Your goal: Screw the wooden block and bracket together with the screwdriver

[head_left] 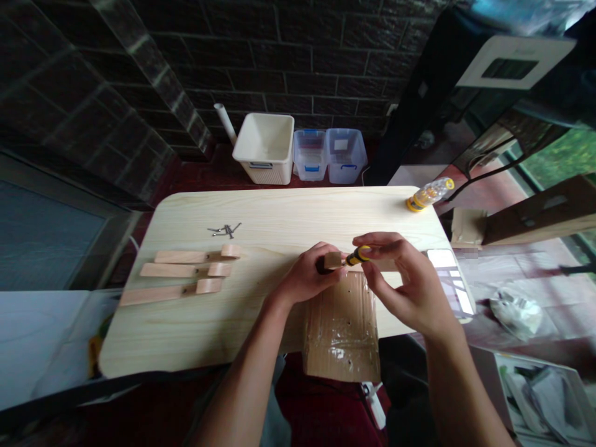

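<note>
My left hand is closed around a wooden piece with a block-like end, held over the table near its front edge. In my right hand, the fingertips pinch the handle of a small yellow-and-black screwdriver. Its tip points left at the wooden piece; the exact contact is hidden by my left fingers. Beneath both hands lies a taped cardboard sheet with small holes, overhanging the table edge. Three similar wooden pieces with curved ends lie at the left, and several loose screws lie behind them.
At the back right corner of the table stands a clear bottle with yellow ends. A shiny phone-like slab lies at the right edge. Beyond the table, a cream bin and two clear plastic boxes stand by the wall.
</note>
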Available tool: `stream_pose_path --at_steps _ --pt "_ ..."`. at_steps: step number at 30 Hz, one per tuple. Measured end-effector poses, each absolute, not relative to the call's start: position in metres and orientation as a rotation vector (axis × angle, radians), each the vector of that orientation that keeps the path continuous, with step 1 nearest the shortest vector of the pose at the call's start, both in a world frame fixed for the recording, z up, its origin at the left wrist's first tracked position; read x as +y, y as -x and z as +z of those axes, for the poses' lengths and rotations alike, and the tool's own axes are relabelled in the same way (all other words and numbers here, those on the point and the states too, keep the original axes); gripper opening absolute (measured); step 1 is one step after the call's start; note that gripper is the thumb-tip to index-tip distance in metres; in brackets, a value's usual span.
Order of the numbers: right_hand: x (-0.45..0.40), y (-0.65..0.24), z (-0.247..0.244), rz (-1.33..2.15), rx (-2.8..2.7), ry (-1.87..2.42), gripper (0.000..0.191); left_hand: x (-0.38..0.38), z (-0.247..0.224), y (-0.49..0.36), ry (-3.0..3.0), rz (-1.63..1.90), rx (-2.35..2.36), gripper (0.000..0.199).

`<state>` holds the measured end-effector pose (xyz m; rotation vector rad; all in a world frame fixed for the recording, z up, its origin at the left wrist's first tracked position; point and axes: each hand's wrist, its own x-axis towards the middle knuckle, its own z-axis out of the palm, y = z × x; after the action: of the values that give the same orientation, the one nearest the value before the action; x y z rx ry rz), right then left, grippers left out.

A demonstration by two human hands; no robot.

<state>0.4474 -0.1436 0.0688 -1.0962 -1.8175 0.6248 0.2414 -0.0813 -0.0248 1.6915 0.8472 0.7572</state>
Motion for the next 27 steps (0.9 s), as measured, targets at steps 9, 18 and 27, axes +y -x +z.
stream_pose_path --at_steps 9,18,27 --pt "-0.1393 -0.4488 0.062 0.652 -1.777 1.081 0.021 -0.0806 -0.0262 -0.2425 -1.693 0.77 0.85 0.02" --pt "-0.1438 -0.4482 0.0646 0.685 -1.763 1.088 0.022 -0.0807 -0.0283 -0.242 -1.711 0.766 0.849 0.019" --pt "-0.1395 -0.448 0.0637 0.63 -1.777 1.085 0.021 -0.0812 -0.0268 -0.2423 -1.697 0.762 0.852 0.019"
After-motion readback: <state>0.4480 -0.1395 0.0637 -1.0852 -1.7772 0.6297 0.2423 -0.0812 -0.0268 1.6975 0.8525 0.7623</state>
